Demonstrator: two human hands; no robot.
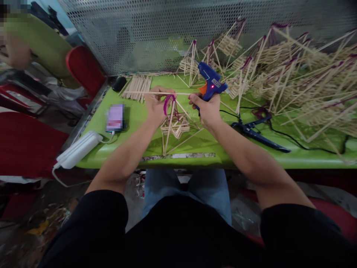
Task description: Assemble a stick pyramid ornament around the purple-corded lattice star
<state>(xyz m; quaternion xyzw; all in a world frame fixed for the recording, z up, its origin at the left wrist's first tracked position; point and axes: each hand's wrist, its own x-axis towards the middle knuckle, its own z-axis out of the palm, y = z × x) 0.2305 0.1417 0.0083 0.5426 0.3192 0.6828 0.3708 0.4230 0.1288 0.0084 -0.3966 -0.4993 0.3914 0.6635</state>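
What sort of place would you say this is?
Probably a small craft workshop: the right hand holds a blue glue gun, with bundled wooden sticks and many similar stick frames on the green table.

Landmark: star-shaped frame of pale wooden sticks (176, 128). Passage: green tabletop (135, 118) left of frame, between left forearm (134, 147) and flat purple device (115, 117). Obstacles: slim pale wooden stick (164, 92), crosswise beyond frame; long black tool (258, 136) and thin black cable (304, 145), right; heaped purple-corded frames (284, 74), far right; perforated grey panel (139, 37), behind.
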